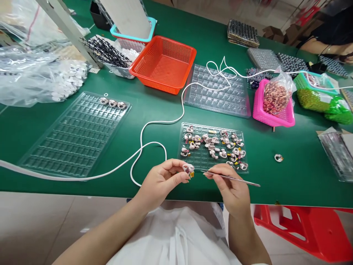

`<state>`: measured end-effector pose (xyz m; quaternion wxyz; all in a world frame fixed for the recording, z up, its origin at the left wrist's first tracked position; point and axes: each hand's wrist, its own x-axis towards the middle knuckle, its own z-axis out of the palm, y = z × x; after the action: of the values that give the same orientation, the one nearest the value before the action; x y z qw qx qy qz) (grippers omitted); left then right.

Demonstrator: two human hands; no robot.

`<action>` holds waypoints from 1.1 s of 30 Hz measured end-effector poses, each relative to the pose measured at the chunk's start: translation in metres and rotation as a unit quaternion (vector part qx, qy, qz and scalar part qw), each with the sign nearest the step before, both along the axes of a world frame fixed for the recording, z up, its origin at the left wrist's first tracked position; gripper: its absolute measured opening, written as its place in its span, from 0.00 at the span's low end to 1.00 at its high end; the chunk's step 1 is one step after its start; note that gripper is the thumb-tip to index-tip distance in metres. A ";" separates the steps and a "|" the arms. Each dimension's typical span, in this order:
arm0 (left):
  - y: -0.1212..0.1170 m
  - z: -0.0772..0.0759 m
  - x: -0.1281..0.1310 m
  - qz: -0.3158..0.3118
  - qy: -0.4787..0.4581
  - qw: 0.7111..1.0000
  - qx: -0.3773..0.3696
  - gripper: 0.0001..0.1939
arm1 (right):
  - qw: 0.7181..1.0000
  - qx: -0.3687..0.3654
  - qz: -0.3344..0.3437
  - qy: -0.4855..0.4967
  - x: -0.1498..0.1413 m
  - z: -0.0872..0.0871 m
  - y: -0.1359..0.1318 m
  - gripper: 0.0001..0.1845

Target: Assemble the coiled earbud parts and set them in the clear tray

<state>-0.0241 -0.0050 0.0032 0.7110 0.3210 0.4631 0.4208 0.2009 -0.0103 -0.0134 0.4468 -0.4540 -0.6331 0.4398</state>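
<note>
Between the thumb and fingers of my left hand (162, 181) is a small white earbud shell (188, 168) with a yellow tab hanging from it. My right hand (231, 186) grips a pair of thin metal tweezers (242, 180), the narrow end pointing left toward the shell, a short gap away. Just beyond both hands lies a clear plastic tray (190, 127) with many similar white and dark earbud parts in it. One more shell (278, 158) lies alone on the green table to the right.
A second clear tray (68, 136) at left holds three shells in its top row. A white cable (143, 127) loops across the table. Behind stand an orange basket (165, 70), a pink basket (257, 106) and a stacked clear tray (217, 92). Another person's arm (325, 47) shows far right.
</note>
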 end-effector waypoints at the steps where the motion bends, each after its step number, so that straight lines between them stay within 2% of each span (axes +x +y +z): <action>1: -0.001 0.001 0.001 -0.003 0.006 1.000 0.007 0.07 | 0.998 0.003 -0.018 0.055 -0.003 0.000 0.000 0.11; 4: -0.003 0.002 0.004 -0.010 0.031 0.999 0.035 0.06 | 0.986 0.027 -0.025 0.160 -0.012 0.001 0.000 0.12; 8: -0.006 0.000 0.005 -0.017 0.086 0.993 0.076 0.07 | 0.981 0.035 -0.010 0.192 -0.022 -0.002 0.000 0.13; 18: -0.007 0.001 0.001 -0.029 0.157 0.980 0.120 0.10 | 0.980 0.024 -0.004 0.196 -0.025 -0.006 -0.002 0.13; 28: -0.008 0.001 0.001 -0.031 0.171 0.976 0.131 0.11 | 0.985 0.035 -0.015 0.168 -0.028 -0.009 0.002 0.11; 33: -0.007 0.002 0.002 -0.026 0.165 0.977 0.133 0.10 | 0.984 0.064 -0.034 0.165 -0.031 -0.014 0.002 0.09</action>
<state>-0.0221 -0.0117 0.0054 0.5867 0.4897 0.5054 0.4008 0.1703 -0.0081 -0.0269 0.5879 -0.3667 -0.5620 0.4518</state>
